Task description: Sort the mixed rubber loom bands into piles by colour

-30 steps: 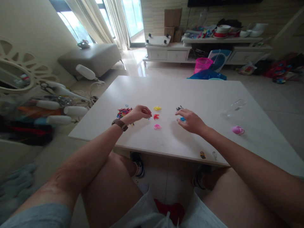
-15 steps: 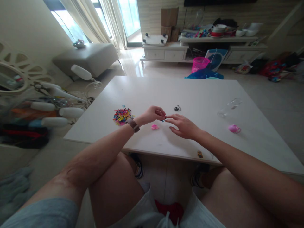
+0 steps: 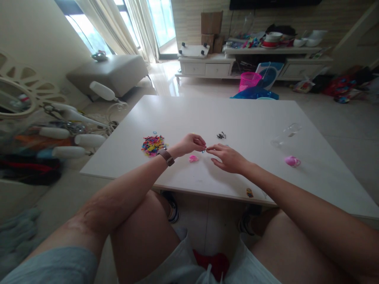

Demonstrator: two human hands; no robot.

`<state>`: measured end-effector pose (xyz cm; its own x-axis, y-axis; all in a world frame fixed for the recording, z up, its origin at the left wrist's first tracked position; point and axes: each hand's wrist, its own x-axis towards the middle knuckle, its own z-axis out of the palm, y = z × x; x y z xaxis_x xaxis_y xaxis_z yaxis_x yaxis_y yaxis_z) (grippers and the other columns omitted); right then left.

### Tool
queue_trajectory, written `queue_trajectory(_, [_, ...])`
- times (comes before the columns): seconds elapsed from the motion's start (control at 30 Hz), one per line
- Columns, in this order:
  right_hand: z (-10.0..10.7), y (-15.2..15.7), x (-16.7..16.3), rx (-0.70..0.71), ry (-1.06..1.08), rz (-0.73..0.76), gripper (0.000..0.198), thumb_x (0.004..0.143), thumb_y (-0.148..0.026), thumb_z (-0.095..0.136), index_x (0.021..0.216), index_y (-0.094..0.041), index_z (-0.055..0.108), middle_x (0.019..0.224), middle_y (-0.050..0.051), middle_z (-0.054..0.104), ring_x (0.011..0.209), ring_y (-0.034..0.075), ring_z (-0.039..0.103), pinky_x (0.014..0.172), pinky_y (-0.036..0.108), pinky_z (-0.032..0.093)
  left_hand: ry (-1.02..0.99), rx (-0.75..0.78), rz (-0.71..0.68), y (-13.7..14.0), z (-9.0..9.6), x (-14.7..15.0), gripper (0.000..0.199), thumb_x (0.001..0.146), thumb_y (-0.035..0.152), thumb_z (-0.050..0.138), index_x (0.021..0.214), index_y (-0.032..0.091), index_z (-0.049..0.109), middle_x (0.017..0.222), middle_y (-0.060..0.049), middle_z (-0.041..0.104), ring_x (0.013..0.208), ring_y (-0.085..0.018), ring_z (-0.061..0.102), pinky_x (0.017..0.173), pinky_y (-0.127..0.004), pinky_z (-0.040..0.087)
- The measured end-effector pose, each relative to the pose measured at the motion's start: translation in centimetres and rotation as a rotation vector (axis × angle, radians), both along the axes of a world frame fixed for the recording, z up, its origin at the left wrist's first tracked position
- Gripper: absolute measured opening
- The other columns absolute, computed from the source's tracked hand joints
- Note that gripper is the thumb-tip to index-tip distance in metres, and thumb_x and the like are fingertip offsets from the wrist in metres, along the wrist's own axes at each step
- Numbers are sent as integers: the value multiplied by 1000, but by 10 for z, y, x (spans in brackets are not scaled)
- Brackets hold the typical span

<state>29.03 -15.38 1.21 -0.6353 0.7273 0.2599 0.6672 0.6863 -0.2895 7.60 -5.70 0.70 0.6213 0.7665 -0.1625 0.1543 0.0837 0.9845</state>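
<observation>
Head view: my left hand pinches a small blue band, apparently to steady it against my right hand, which is unclenched, thumb spread.

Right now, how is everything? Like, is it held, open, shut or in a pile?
Left hand: pinching
Small loop: held in left fingertips
Right hand: open, thumb apart
Colourful pieces: heaped
Black pieces: loosely grouped
Pink pieces: clumped
Clear container: see-through, upright or lying unclear
Purple thing: apart from the container
Drawers: shut
Curtains: drawn aside
</observation>
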Motion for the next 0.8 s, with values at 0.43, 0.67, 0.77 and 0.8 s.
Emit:
queue_trajectory(0.43, [-6,2,2,-7,12,6,42,93,-19,55,134,-23,61,132,12,63,121,31,58,101,51,51,13,-5,7,-2,3,1,21,61,10,85,79,10,73,72,-8,75,67,-14,67,64,-24,50])
queue_trajectory(0.67, [-5,0,1,-19,26,8,44,93,-18,55,136,-25,60,135,13,61,121,30,58,101,51,51,4,-9,3,-2,2,2,22,61,10,86,78,10,73,73,-8,75,69,-14,68,65,-25,50])
queue_trajectory(0.77, [-5,-1,1,-13,31,11,44,93,-19,55,136,-24,60,134,13,61,121,30,58,100,52,52,6,-5,5,-1,1,2,22,61,11,86,78,10,73,73,-9,75,69,-15,68,66,-25,51])
queue_trajectory(0.8, [-5,0,1,-11,31,15,43,93,-19,55,136,-24,60,134,13,62,121,30,58,100,52,52,7,-4,6,-1,1,1,22,61,11,86,78,10,73,73,-9,75,69,-15,68,66,-25,51])
